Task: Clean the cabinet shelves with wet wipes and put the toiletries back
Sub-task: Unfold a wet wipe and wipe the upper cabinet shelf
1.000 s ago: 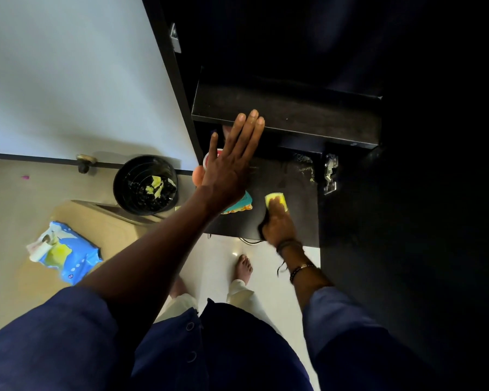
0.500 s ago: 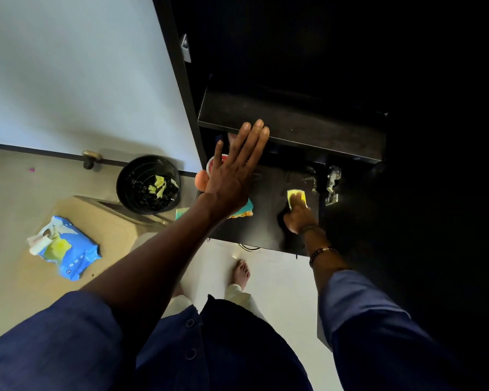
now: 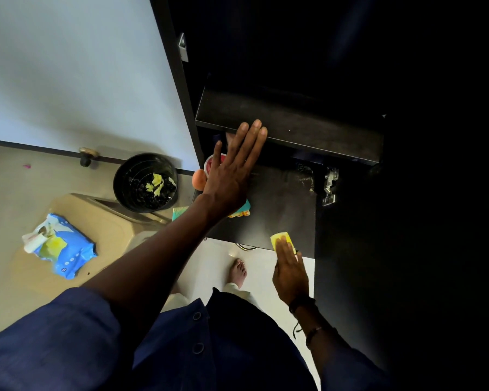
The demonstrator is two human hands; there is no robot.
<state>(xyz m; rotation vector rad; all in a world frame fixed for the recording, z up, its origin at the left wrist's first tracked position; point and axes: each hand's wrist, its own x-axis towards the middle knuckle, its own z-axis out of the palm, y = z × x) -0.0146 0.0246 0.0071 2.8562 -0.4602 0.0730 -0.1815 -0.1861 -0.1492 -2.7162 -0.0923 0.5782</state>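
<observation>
My right hand (image 3: 290,270) presses a folded yellow wet wipe (image 3: 283,239) with straight fingers against the front edge of the lower black shelf (image 3: 280,204). My left hand (image 3: 232,167) is stretched out flat, its fingertips resting on the front edge of the upper black shelf (image 3: 308,128). Beneath my left hand, at the lower shelf's left end, lie toiletries: a red-and-white round container (image 3: 211,165), an orange round item (image 3: 199,179) and a teal and orange packet (image 3: 242,211). They are partly hidden by the hand.
A black bin (image 3: 145,182) with used yellow wipes stands on the floor left of the cabinet. A blue wet-wipe pack (image 3: 60,246) lies open on a tan board. The white cabinet door (image 3: 76,80) stands open at left. A metal hinge (image 3: 329,183) sits on the cabinet's right wall.
My right hand has slid the yellow wipe from deep on the lower shelf back toward its front edge. My left hand has stayed on the upper shelf's edge.
</observation>
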